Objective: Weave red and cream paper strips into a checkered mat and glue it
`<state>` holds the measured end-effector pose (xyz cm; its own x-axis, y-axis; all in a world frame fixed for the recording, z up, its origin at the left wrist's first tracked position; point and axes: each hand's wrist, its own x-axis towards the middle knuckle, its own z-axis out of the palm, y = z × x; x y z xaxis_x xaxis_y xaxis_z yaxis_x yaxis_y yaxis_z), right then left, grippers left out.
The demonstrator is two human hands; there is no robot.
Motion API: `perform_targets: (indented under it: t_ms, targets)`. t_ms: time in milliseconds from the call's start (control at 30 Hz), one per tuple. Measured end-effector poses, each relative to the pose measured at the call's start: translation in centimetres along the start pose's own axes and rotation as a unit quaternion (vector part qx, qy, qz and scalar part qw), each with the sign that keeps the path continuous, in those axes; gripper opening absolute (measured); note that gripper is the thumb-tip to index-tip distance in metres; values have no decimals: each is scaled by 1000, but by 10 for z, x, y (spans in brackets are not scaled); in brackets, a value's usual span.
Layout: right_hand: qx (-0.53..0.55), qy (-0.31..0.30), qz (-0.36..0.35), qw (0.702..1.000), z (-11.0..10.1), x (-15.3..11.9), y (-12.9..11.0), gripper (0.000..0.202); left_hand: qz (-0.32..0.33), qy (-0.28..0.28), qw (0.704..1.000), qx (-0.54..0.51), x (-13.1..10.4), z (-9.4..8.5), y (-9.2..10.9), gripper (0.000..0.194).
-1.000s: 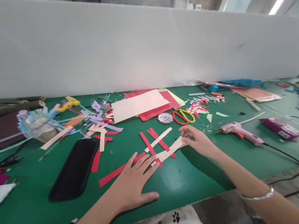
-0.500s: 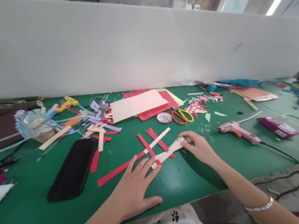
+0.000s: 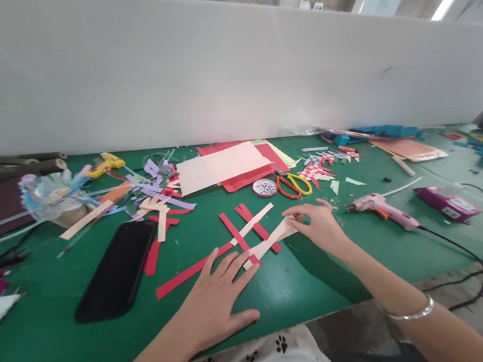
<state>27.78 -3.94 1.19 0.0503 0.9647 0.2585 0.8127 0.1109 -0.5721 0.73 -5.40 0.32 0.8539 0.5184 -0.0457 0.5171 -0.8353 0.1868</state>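
Fingers spread, my left hand lies flat on the green table, its fingertips on the near ends of the paper strips. My right hand pinches the right end of a cream paper strip, which is partly bent up and passes over one red strip and under another red strip. Farther back, a narrow cream strip lies in line with a long red strip. That red strip's lower edge runs close by my left fingers.
A black phone lies left, with paper scraps behind it. Scissors, a round tin of small beads and paper sheets lie behind the strips. A pink glue gun with a cord lies at right.
My right hand has shifted slightly and raised a finger, still pinching the cream strip, whose right part now bends more. My left hand stays flat in place.
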Motion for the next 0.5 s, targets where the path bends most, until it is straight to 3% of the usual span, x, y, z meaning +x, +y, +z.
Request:
perform_targets:
  t_ms: [133, 233, 333, 500]
  targets:
    - [-62, 9, -93, 994, 0, 1, -1, 18, -15, -16, 1000, -4, 1, -1, 4, 63]
    - [-80, 29, -119, 989, 0, 0, -2, 17, -17, -12, 1000, -7, 1, 0, 4, 62]
    - [-43, 7, -89, 995, -1, -3, -5, 15, -16, -9, 1000, -6, 1, 0, 4, 62]
    - [128, -57, 11, 990, 1, -8, 0, 15, -16, -5, 1000, 3, 2, -1, 4, 63]
